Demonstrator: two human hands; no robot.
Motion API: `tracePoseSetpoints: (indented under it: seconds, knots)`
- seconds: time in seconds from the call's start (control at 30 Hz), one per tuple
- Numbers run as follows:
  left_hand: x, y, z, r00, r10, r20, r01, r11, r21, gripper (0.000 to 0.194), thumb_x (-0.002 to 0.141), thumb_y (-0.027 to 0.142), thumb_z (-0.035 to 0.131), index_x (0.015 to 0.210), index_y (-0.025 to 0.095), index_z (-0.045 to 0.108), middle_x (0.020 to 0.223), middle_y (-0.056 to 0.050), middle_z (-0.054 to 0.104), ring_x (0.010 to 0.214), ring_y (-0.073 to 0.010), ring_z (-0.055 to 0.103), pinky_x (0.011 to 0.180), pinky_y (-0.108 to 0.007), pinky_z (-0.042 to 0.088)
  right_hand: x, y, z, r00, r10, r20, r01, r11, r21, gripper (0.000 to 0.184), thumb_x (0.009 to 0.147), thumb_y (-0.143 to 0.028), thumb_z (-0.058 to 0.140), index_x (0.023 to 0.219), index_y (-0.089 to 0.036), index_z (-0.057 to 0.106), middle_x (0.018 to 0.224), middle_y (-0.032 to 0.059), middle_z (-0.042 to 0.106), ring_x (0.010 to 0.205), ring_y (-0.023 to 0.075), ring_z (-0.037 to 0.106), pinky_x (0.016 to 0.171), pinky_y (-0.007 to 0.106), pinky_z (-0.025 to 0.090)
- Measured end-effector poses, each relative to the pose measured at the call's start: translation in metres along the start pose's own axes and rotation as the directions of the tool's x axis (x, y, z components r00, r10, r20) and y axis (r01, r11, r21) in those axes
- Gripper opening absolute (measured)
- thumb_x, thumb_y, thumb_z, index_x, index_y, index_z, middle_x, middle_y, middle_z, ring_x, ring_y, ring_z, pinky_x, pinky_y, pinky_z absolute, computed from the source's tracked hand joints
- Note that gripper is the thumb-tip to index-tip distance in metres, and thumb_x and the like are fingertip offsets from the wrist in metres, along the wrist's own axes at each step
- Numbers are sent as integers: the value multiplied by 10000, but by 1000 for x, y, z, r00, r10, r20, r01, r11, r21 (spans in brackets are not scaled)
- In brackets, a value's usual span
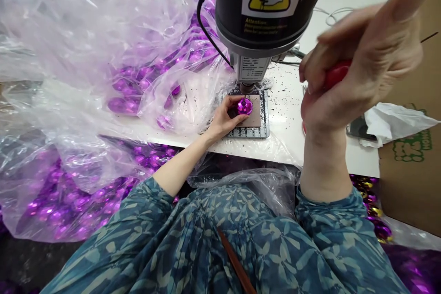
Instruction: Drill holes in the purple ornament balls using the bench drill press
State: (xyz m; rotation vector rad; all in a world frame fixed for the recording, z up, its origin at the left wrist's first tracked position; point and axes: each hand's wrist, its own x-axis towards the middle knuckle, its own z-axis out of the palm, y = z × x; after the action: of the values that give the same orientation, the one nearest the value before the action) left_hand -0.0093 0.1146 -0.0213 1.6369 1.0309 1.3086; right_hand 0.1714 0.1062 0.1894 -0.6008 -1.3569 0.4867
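Note:
Under the chuck of a bench drill press [265, 32], a shiny purple faceted ball [245, 106] rests on a brownish square board [254, 120]. My left hand [225, 117] pinches the ball from the left, thumb in front and fingers behind. The drill bit [245, 97] comes down at the top of the ball; whether it has entered cannot be made out. Up at the right, close to the camera, my right hand [358, 64] is wrapped round the red knob [336, 75] of the press's feed lever. Below the board lies the slotted metal base [264, 131], with dark shavings around it.
Clear plastic bags [86, 23] of purple balls [129, 87] crowd the left side of the white table [282, 101]. More bagged balls [69, 206] lie below its edge. At the right stand a cardboard box [409, 183] and a white tissue [392, 119] over a dark object.

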Motion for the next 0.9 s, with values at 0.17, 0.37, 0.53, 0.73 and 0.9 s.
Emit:
tracePoseSetpoints:
  seconds: [0.17, 0.37, 0.53, 0.73, 0.9]
  knots:
    - [0, -7, -1, 997, 70, 24, -70, 997, 28, 646, 964, 587, 874, 1445, 254, 600, 1415, -135, 758, 1304, -303, 768, 1163, -527, 640, -11, 1, 4, 997, -51, -59, 51, 999, -5, 266, 1055, -496, 558, 1142, -347, 761, 1124, -148, 763, 539, -113, 458, 537, 106, 340]
    - [0, -10, -2, 991, 129, 22, -130, 987, 89, 632, 984, 602, 848, 1449, 258, 593, 1405, -135, 756, 1297, -295, 773, 1131, -492, 648, -22, 25, -3, 994, -104, -29, 102, 994, -48, 317, 1084, -545, 481, 1171, -335, 701, 830, -71, 664, 511, -50, 426, 490, 164, 375]
    - [0, -10, -2, 993, 119, 4, -119, 985, 121, 632, 978, 599, 850, 1451, 256, 609, 1407, -138, 743, 1290, -302, 762, 1119, -494, 642, -30, 55, -18, 973, -230, 2, 230, 971, -70, 334, 1075, -557, 510, 1093, -305, 729, 563, -59, 419, 465, -12, 333, 529, 170, 412]
    - [-1, -9, -1, 994, 108, -4, -107, 990, 89, 628, 970, 585, 866, 1445, 262, 614, 1400, -134, 752, 1286, -299, 767, 1129, -514, 649, -40, 71, -18, 943, -332, -11, 331, 943, -31, 328, 1053, -576, 554, 1038, -309, 743, 501, -75, 384, 417, 4, 352, 503, 190, 426]
    - [0, -10, -2, 994, 107, 9, -107, 987, 117, 609, 982, 547, 863, 1457, 264, 608, 1403, -130, 753, 1272, -290, 770, 1104, -501, 654, -7, 24, 5, 963, -260, -71, 261, 965, 5, 258, 1086, -406, 520, 1100, -298, 755, 969, -120, 755, 511, -102, 456, 496, 129, 284]
